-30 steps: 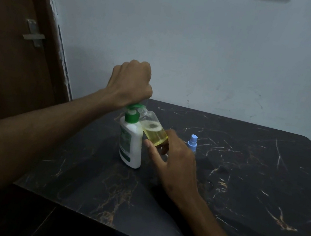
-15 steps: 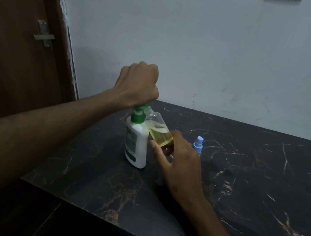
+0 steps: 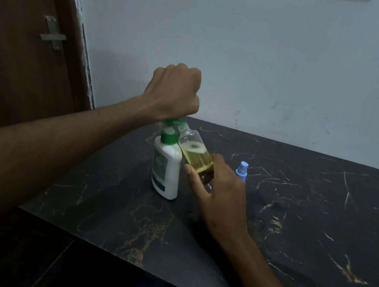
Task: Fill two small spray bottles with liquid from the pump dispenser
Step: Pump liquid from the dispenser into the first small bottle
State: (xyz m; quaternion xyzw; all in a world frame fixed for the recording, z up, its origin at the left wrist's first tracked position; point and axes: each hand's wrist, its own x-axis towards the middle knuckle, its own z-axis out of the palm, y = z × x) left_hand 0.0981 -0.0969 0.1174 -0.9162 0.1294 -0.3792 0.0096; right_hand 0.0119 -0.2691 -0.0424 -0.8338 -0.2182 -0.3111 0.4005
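Observation:
A white pump dispenser with a green pump head stands on the black marbled table. My left hand is a fist on top of the pump head. My right hand holds a small clear spray bottle, tilted with its open neck at the green spout; yellow liquid fills its lower half. A light-blue spray cap shows just behind my right hand; what it sits on is hidden.
A brown door with a metal latch stands at the left. A pale wall backs the table. The table's front edge runs diagonally below my arms.
The view has shifted slightly, so everything sits a bit further right. My hands, the dispenser and the tilted bottle keep the same pose relative to each other.

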